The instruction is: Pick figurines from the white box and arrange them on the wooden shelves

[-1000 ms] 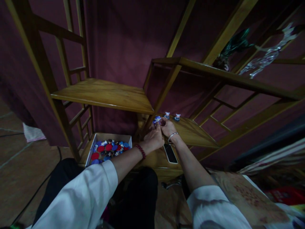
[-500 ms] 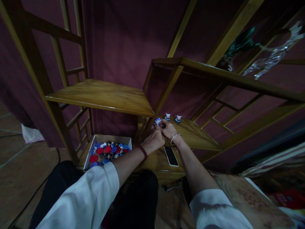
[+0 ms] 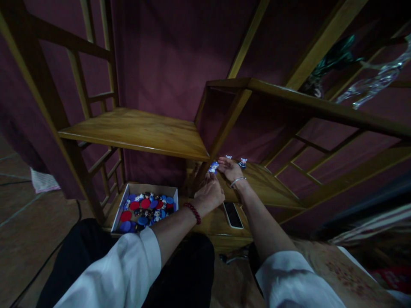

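My left hand point(image 3: 210, 191), with a dark red bead bracelet, has its fingers closed on the lower part of a small blue-purple and white figurine point(image 3: 213, 166). The figurine is upright beside the shelf post. My right hand point(image 3: 231, 169), wearing a silver bracelet, is just right of it with fingers stretched out and nothing seen in them. Behind the right hand, a white-headed figurine point(image 3: 228, 157) is mostly hidden. Another similar figurine point(image 3: 243, 162) on a dark base stands on the low shelf point(image 3: 272, 184) to the right.
A shallow white box point(image 3: 176, 193) with several figurines and red and blue discs sits at left. A phone point(image 3: 233, 215) lies in front of my hands. The wooden post point(image 3: 228, 124) and upper shelf point(image 3: 138, 133) are close by. A clear glass ornament point(image 3: 379, 81) stands upper right.
My right hand has opened, its fingers now straight and apart from the figurine. My left hand keeps hold, slightly lower in view. The right hand now covers more of one standing figurine.
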Demonstrator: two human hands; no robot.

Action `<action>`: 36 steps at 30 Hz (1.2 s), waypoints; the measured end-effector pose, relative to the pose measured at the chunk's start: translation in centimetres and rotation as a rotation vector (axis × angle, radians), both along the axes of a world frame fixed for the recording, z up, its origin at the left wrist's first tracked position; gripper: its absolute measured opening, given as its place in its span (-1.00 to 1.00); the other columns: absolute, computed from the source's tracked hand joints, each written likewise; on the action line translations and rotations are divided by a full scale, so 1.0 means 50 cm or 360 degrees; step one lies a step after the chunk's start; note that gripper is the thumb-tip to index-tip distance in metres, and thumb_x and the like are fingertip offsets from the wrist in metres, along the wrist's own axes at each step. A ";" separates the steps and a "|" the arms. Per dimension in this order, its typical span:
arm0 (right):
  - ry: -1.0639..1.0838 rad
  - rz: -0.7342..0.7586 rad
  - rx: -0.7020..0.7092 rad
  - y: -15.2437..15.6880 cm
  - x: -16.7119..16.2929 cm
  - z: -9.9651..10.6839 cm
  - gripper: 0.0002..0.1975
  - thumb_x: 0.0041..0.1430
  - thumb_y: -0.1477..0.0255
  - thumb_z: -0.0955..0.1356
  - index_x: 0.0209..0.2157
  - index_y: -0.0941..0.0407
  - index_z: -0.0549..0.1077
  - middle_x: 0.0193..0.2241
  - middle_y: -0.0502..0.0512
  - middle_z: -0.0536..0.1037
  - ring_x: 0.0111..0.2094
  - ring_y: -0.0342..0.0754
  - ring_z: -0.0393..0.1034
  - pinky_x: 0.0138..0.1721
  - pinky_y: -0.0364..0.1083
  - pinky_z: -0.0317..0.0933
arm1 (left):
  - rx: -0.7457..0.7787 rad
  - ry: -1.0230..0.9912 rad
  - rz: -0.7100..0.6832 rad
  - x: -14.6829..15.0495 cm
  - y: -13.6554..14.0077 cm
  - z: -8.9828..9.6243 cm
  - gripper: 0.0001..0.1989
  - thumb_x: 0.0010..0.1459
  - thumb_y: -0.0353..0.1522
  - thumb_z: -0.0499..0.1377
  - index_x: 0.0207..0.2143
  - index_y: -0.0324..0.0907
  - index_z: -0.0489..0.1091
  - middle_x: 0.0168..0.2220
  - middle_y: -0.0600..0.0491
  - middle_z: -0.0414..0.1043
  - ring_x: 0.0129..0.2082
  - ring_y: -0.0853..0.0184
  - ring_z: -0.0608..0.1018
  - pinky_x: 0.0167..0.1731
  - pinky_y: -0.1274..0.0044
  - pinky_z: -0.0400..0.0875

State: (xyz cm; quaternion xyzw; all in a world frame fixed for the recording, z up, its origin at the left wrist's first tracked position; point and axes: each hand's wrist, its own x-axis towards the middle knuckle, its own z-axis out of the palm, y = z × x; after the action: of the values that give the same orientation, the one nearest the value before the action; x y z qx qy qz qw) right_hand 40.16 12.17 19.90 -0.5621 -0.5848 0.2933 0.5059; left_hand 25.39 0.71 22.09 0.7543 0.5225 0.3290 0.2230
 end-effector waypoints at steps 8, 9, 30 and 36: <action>-0.0292 0.0000 0.0082 0.047 -0.030 0.002 -0.51 -0.30 0.69 0.33 -0.20 0.13 0.41 -0.27 0.08 0.53 -0.17 -0.03 0.40 -0.02 0.02 0.24 | 0.0005 0.0013 0.0058 0.004 -0.001 -0.002 -0.45 -0.01 -0.44 0.02 0.09 -0.36 0.14 0.00 -0.27 0.29 0.01 0.05 0.33 -0.01 0.33 0.20; -0.0309 0.0039 0.0079 0.050 -0.031 0.002 -0.52 -0.29 0.68 0.33 -0.20 0.13 0.41 -0.28 0.07 0.54 -0.17 -0.03 0.40 -0.03 0.01 0.24 | 0.0001 -0.0004 0.0070 0.005 -0.001 -0.002 -0.44 -0.02 -0.44 0.02 0.10 -0.35 0.14 0.00 -0.26 0.29 0.02 0.05 0.33 0.00 0.31 0.19; -0.0435 0.0095 0.0061 0.040 -0.051 0.024 -0.84 -0.28 0.53 0.34 -0.49 0.15 0.39 -0.48 0.04 0.53 -0.42 -0.09 0.39 -0.30 -0.11 0.29 | -0.0001 0.0082 0.0085 0.007 0.000 -0.003 -0.49 0.00 -0.42 0.02 0.05 -0.37 0.20 0.04 -0.25 0.25 0.11 0.00 0.21 0.11 0.19 0.00; -0.0469 0.0036 0.0066 0.039 -0.052 0.026 -0.82 -0.28 0.58 0.32 -0.48 0.17 0.40 -0.52 0.02 0.51 -0.45 -0.13 0.37 -0.32 -0.14 0.29 | -0.0043 0.0186 0.0097 0.009 0.001 -0.002 -0.47 0.03 -0.39 0.00 0.09 -0.38 0.15 0.07 -0.23 0.22 0.13 0.06 0.18 0.11 0.28 0.03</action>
State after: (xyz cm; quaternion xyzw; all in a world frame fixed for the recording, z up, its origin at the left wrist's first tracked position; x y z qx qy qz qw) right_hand 37.58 14.10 21.20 -0.5818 -0.6650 0.2013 0.4228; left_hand 25.83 0.76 21.96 0.7529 0.5617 0.2841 0.1921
